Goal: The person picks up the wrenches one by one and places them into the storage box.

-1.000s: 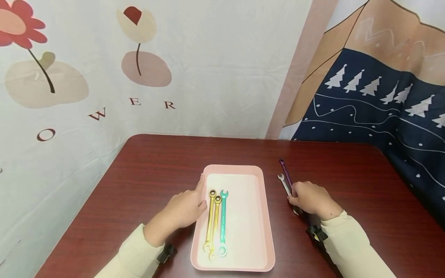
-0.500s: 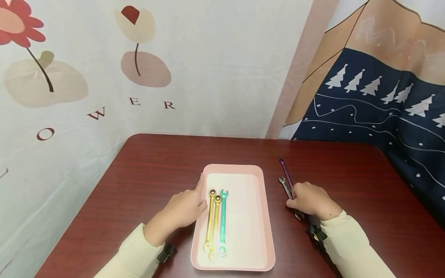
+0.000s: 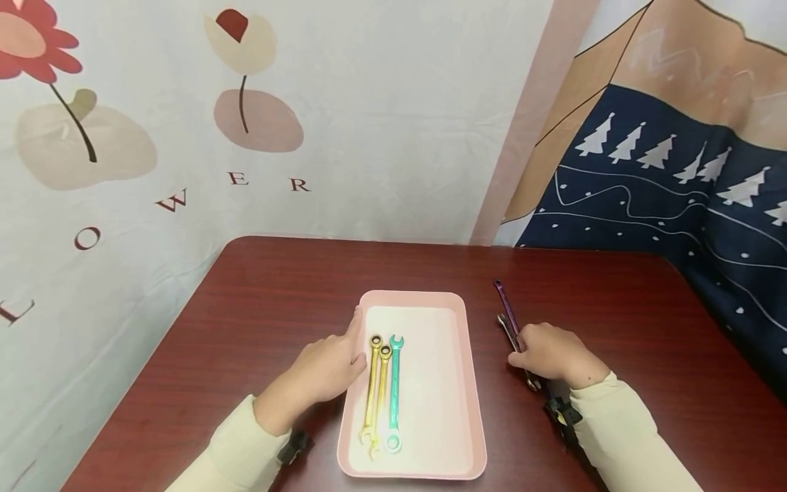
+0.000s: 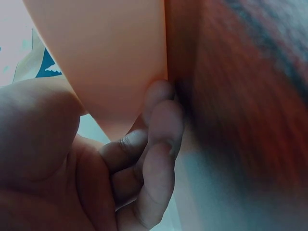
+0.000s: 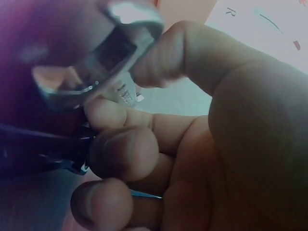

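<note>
In the head view my right hand (image 3: pixel 550 352) pinches a silver combination wrench (image 3: pixel 505 324) between thumb and fingers, right of the tray. Its open end (image 5: pixel 140 21) looms large in the right wrist view. Close alongside lies a purple wrench (image 3: pixel 502 295), partly covered by the hand. My left hand (image 3: pixel 326 369) holds the left side of the pink tray (image 3: pixel 473 389), index finger stretched along the rim and thumb over it. Curled fingers (image 4: pixel 163 125) press the tray's outer wall. Inside the tray, two gold wrenches (image 3: pixel 372 389) lie beside a green wrench (image 3: pixel 395 389).
The tray stands on a dark red-brown table (image 3: pixel 295 287). A pale printed cloth (image 3: pixel 393 137) hangs behind, and a navy cloth with white trees (image 3: pixel 621 191) hangs at the right. Each wrist wears a black camera mount (image 3: pixel 562 413).
The silver wrench has turned in my right hand, its far end shifting right toward the purple wrench and tipping onto its edge. My left hand and the tray stay put.
</note>
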